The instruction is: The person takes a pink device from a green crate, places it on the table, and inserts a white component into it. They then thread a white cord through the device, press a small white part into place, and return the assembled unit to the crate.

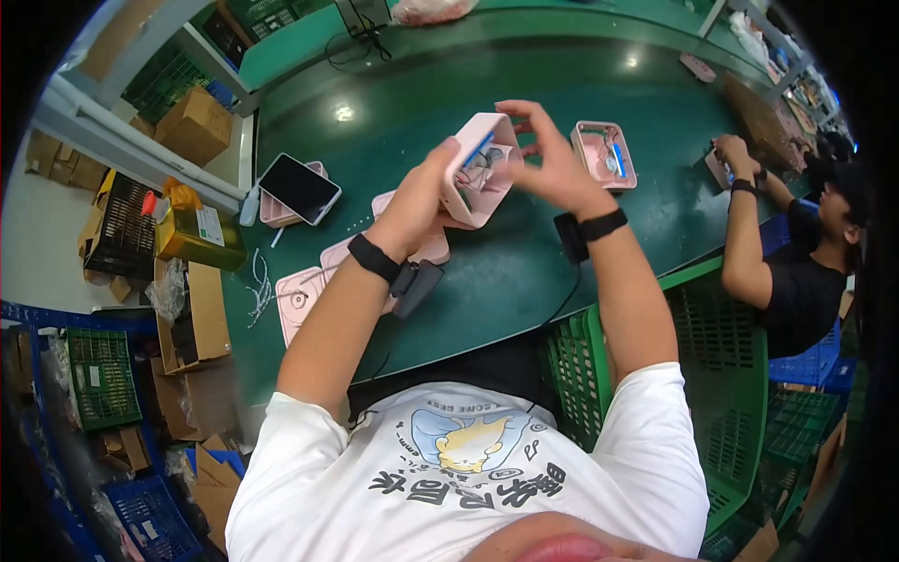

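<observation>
Head view: dark-screened device [300, 187] lying far left, then the left hand [417, 211] firmly gripping the pink housing [475, 131], tilted above the green table [506, 290]; right hand [557, 169] spread wide alongside, contact I can't tell; second pink housing [599, 125] beyond!

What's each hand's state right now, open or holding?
Left hand: closed on one side of the pink housing.
Right hand: open, fingers apart at its other side; contact can't be told.

Held tilted, the open pink casing [456, 195] contains wires [476, 175] and a blue part [478, 148].
</observation>
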A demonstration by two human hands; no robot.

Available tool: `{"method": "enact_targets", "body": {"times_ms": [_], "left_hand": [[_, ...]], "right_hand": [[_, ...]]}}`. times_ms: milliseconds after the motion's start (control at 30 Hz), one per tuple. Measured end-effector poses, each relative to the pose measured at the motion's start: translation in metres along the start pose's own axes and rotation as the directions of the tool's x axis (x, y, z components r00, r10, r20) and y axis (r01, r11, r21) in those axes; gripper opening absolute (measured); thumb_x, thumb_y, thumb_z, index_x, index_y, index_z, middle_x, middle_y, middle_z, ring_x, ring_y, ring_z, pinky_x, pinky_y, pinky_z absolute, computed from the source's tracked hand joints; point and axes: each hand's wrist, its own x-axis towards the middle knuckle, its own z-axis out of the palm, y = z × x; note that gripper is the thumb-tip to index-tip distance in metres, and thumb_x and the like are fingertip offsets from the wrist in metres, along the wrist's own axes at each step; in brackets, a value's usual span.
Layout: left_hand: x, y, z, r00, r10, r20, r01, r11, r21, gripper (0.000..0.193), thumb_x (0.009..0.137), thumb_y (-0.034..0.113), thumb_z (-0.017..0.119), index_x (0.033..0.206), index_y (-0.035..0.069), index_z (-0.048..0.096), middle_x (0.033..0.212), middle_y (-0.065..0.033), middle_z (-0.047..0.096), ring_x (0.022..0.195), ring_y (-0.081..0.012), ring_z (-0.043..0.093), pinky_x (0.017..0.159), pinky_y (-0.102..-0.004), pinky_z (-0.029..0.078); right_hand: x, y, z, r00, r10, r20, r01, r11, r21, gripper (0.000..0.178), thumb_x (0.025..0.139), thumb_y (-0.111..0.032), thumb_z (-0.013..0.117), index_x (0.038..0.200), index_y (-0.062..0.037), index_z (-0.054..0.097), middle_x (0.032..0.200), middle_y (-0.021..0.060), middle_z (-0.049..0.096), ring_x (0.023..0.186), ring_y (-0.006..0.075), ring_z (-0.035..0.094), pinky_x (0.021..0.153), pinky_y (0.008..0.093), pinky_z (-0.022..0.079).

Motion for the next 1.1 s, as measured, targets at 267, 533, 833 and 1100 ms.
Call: {"method": "enact_targets", "body": {"times_ms": [267, 533, 833, 1100], "left_hand": [[-0.008, -0.003, -0.014, 0.995, -0.089, 0.048, 0.097, 0.976, -0.193, 0.072, 0.118, 0.064, 0.048, 0.163, 0.007, 0.056, 0.148, -0.0229, 0.073, 0.126, -0.0340, 0.078, 0.112, -0.0489, 0.061], [-0.065, 0.005, -0.071, 0.906, 0.424, -0.022, -0.229, 0.531, 0.816, 0.076, 0.105, 0.047, 0.081, 0.163, 0.004, 0.056, 0.160, -0.0278, 0.065, 0.140, -0.0414, 0.070, 0.119, -0.0546, 0.054], [-0.108, -0.006, -0.068, 0.971, 0.236, 0.049, -0.049, -0.007, 0.999, 0.109, 0.082, 0.038, 0.097, 0.171, 0.004, 0.046, 0.182, -0.0316, 0.037, 0.165, -0.0500, 0.042, 0.136, -0.0595, 0.032], [-0.073, 0.008, -0.074, 0.980, 0.159, 0.122, -0.131, 0.049, 0.990, 0.112, 0.076, 0.029, 0.099, 0.170, -0.001, 0.045, 0.165, -0.0330, 0.052, 0.151, -0.0504, 0.057, 0.128, -0.0531, 0.047]], "right_hand": [[-0.013, -0.035, 0.024, 0.984, -0.104, 0.143, 0.157, 0.890, -0.427, 0.126, 0.069, -0.060, 0.103, 0.170, -0.0104, 0.048, 0.153, 0.0277, 0.057, 0.148, 0.0478, 0.051, 0.121, 0.0546, 0.050], [-0.018, 0.022, 0.010, 0.903, 0.353, -0.245, -0.390, 0.431, -0.814, 0.126, 0.067, -0.072, 0.097, 0.165, -0.0034, 0.055, 0.151, 0.0310, 0.058, 0.143, 0.0529, 0.057, 0.125, 0.0576, 0.048], [-0.015, -0.024, 0.000, 0.899, 0.437, -0.025, -0.234, 0.433, -0.871, 0.121, 0.068, -0.070, 0.094, 0.155, 0.0073, 0.061, 0.154, 0.0285, 0.059, 0.127, 0.0466, 0.068, 0.126, 0.0577, 0.046], [-0.025, 0.015, -0.004, 0.864, 0.273, -0.422, -0.451, 0.052, -0.891, 0.099, 0.074, -0.053, 0.093, 0.151, 0.0042, 0.064, 0.158, 0.0246, 0.056, 0.138, 0.0403, 0.059, 0.122, 0.0535, 0.045]]}}
